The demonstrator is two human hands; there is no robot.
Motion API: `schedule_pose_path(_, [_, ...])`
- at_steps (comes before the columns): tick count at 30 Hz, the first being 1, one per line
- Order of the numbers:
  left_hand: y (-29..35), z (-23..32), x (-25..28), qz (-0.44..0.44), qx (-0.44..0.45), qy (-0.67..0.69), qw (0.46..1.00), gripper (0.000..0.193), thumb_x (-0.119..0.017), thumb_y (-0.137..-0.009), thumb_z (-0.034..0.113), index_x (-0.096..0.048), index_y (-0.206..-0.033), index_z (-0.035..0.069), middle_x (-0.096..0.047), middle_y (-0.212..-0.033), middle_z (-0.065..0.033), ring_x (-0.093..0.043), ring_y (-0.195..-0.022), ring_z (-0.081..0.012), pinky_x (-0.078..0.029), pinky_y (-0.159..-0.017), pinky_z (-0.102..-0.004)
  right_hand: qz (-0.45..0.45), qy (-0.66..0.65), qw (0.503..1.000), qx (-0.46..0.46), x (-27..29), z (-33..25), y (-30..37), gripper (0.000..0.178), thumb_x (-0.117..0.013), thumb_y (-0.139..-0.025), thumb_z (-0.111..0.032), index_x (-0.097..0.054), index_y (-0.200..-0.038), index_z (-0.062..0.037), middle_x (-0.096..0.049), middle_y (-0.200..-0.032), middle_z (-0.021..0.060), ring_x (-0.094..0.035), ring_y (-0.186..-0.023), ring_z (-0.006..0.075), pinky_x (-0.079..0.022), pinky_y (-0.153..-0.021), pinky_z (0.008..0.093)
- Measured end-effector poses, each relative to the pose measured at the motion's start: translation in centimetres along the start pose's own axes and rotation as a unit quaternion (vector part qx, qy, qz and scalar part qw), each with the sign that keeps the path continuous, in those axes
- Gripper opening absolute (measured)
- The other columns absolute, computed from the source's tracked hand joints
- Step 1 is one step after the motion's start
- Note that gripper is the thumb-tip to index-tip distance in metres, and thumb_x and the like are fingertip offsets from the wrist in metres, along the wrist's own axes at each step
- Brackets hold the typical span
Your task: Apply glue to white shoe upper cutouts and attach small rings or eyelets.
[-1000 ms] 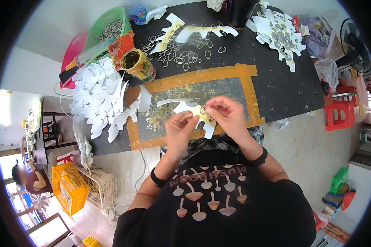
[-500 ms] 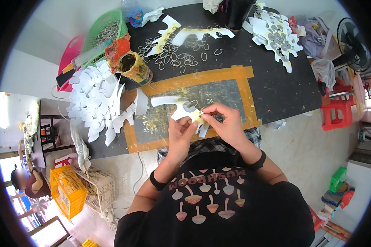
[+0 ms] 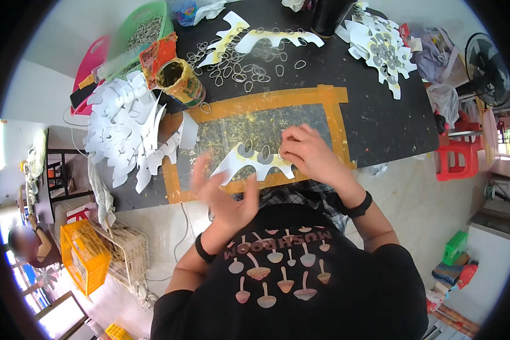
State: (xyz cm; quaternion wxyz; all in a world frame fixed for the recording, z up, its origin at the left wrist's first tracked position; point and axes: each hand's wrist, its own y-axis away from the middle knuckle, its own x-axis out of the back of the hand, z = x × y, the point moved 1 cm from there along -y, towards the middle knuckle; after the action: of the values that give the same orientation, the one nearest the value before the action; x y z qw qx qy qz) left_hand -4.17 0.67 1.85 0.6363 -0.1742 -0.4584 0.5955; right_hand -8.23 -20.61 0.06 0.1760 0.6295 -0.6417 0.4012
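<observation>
1. White card cutout [image 3: 249, 161], a wavy strip with oval patches, lies on the tape-edged work mat [image 3: 255, 122] near the table's front edge.
2. Right hand [image 3: 309, 153] pinches a small metal ring [image 3: 280, 152] at the strip's upper edge; seating it squarely on a patch likely needs the card pressed flat.
3. Left hand [image 3: 224, 190] is blurred, fingers spread and holding nothing, just over the strip's left end.
4. Loose metal rings [image 3: 238, 62] lie scattered well beyond the mat.
5. A stack of white cutouts [image 3: 124, 133] crowds the mat's left edge, beside a stained glue tin [image 3: 178, 82].
6. Finished pieces [image 3: 379, 48] sit far right, clear of the hands.
</observation>
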Motion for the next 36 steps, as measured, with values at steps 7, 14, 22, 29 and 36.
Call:
schedule_pose_path(7, [0.2,-3.3,-5.7,-0.341,0.037,0.098,0.934,0.051,-0.075,-0.073,0.002,-0.050,-0.116,0.006,-0.065,-0.118,-0.0040,-0.051,-0.123,-0.0290,-0.021,-0.114,-0.0578,0.024,-0.001,1.000,-0.013,-0.9,0.4,1.2,0.005,-0.066,-0.079,-0.010,-0.062,-0.081,-0.0085,-0.052,-0.079,0.0032,-0.050,-0.080,0.0238,-0.035,-0.074,0.0369])
schedule_pose_path(14, [0.1,-3.8,-6.1,-0.358,0.087,0.092,0.925,0.043,-0.076,-0.071,0.003,-0.059,-0.110,0.011,-0.069,-0.108,0.0019,-0.051,-0.123,-0.0286,-0.010,-0.114,-0.0643,0.051,0.021,0.997,0.050,-1.4,0.6,1.6,0.003,-0.064,-0.079,-0.006,-0.060,-0.080,-0.0060,-0.051,-0.076,0.0045,-0.050,-0.078,0.0241,-0.036,-0.075,0.0368])
schedule_pose_path(22, [0.3,-3.9,-6.0,-0.351,0.032,0.095,0.931,0.014,-0.074,-0.073,0.005,-0.071,-0.081,0.016,-0.068,-0.101,0.0045,-0.049,-0.123,-0.0298,-0.009,-0.113,-0.0661,0.063,-0.047,0.996,0.048,-0.5,0.6,2.5,0.016,-0.067,-0.073,-0.002,-0.065,-0.088,-0.0066,-0.060,-0.086,0.0043,-0.055,-0.082,0.0239,-0.037,-0.082,0.0360])
schedule_pose_path(29, [1.2,-3.3,-5.6,-0.313,-0.067,0.056,0.946,0.013,-0.072,-0.073,0.006,-0.072,-0.085,0.011,-0.067,-0.097,0.0002,-0.053,-0.118,-0.0263,-0.015,-0.114,-0.0635,0.029,0.066,0.993,0.093,0.0,0.7,1.4,0.015,-0.065,-0.075,-0.003,-0.065,-0.089,-0.0065,-0.061,-0.086,0.0033,-0.056,-0.083,0.0212,-0.039,-0.082,0.0375])
schedule_pose_path(36, [1.1,-3.0,-5.6,-0.329,-0.073,0.014,0.941,0.016,-0.071,-0.074,0.007,-0.073,-0.090,0.011,-0.070,-0.098,0.0022,-0.055,-0.118,-0.0257,-0.009,-0.115,-0.0619,0.025,0.135,0.982,0.126,0.2,0.4,2.8,0.015,-0.063,-0.075,-0.005,-0.067,-0.089,-0.0052,-0.059,-0.083,0.0032,-0.057,-0.082,0.0186,-0.040,-0.090,0.0403])
